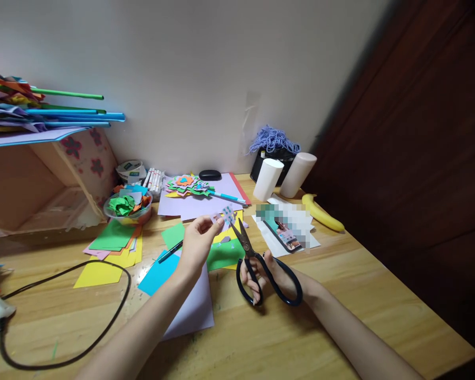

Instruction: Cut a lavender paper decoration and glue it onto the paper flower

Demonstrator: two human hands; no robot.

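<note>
Between thumb and fingers, my left hand [200, 240] pinches a small patterned paper piece [227, 214], pale purple with teal marks. My right hand [271, 277] has its fingers through the black handles of a pair of scissors [248, 248]. The scissor blades are slightly parted, and their tips point up just right of the paper piece. Beneath the hands lie a green paper sheet [225, 255], a blue sheet [157, 274] and a lilac sheet [193, 311]. A dark pen [170, 252] lies beside my left wrist.
Behind the hands lies a layered paper flower [186, 184] on lilac paper. A bowl of paper scraps [129, 206] and a black cable [129, 279] are on the left. A phone [281, 232], white rolls [268, 179] and a banana [322, 214] lie to the right.
</note>
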